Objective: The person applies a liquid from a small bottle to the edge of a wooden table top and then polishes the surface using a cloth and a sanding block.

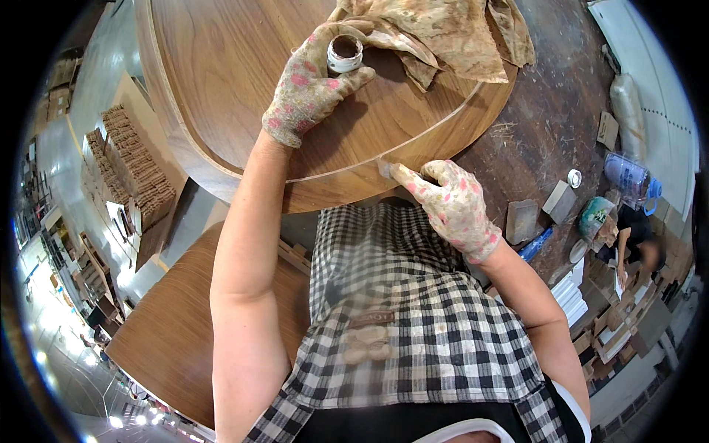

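Observation:
My left hand [314, 88], in a flower-patterned work glove, is closed round a small white jar [345, 63]. Its mouth faces up and shows dark brown stuff inside. Under it lies a rounded wooden panel [221, 81] with a pale inlaid line near its edge. My right hand [450, 203], gloved alike, pinches a small flat scraper [385, 168] whose end meets the panel's near rim, close to the pale line. Most of the scraper is hidden by the fingers. A brown-stained rag [450, 37] is spread over the panel's far side, next to my left hand.
On the dark worktable [546, 111] at right are sanding blocks [522, 220], a white tape roll [574, 178], a blue-handled tool [535, 244] and a plastic bottle [628, 176]. Another wooden panel [177, 317] stands at lower left. A person [641, 240] works at far right.

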Tool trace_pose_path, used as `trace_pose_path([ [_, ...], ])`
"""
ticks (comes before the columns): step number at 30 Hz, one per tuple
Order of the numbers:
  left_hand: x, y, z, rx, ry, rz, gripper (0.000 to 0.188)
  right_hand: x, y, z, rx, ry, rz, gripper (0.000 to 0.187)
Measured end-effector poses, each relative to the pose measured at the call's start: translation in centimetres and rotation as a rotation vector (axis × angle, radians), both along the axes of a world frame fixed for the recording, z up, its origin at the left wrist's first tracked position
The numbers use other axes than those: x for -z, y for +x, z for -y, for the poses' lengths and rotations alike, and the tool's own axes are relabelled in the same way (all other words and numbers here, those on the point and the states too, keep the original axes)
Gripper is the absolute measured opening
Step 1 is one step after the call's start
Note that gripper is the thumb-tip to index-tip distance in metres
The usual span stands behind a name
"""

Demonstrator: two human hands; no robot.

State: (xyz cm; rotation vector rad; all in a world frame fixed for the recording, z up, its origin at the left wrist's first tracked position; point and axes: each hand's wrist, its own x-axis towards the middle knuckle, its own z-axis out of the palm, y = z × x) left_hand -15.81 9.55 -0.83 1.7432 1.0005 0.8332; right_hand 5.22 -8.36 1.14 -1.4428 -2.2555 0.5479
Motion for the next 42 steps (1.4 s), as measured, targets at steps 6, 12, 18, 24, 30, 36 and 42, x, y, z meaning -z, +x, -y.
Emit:
trace_pose_path([
  [6,0.3,0.0,0.1,-0.013,0.047,-0.037,0.046,-0.4,-0.5,0.1,-0.008,-0.032,0.021,0.052],
  [12,1.2,0.0,-0.2,0.01,0.057,0.058,0.046,-0.7,-0.2,0.3,0.0,-0.074,-0.053,0.051],
  [18,0.5,0.2,0.1,-0.011,0.057,-0.036,0.046,-0.6,-0.4,0.0,0.018,-0.029,-0.048,0.048],
  [24,0.5,0.4,0.2,0.004,0.107,-0.019,0.044,-1.2,-0.8,-0.1,0.032,-0.072,0.009,0.049],
  [30,1.2,0.5,0.0,0.024,0.056,0.038,0.043,-1.4,-0.2,0.0,0.025,-0.064,0.004,0.05],
  [36,0.8,0.7,0.2,0.016,-0.03,-0.004,0.043,-0.9,-0.1,-0.2,0.004,-0.02,0.016,0.05],
  [42,1.3,0.8,0.2,0.017,0.044,0.038,0.044,-1.0,0.0,0.0,0.036,-0.037,0.004,0.051],
])
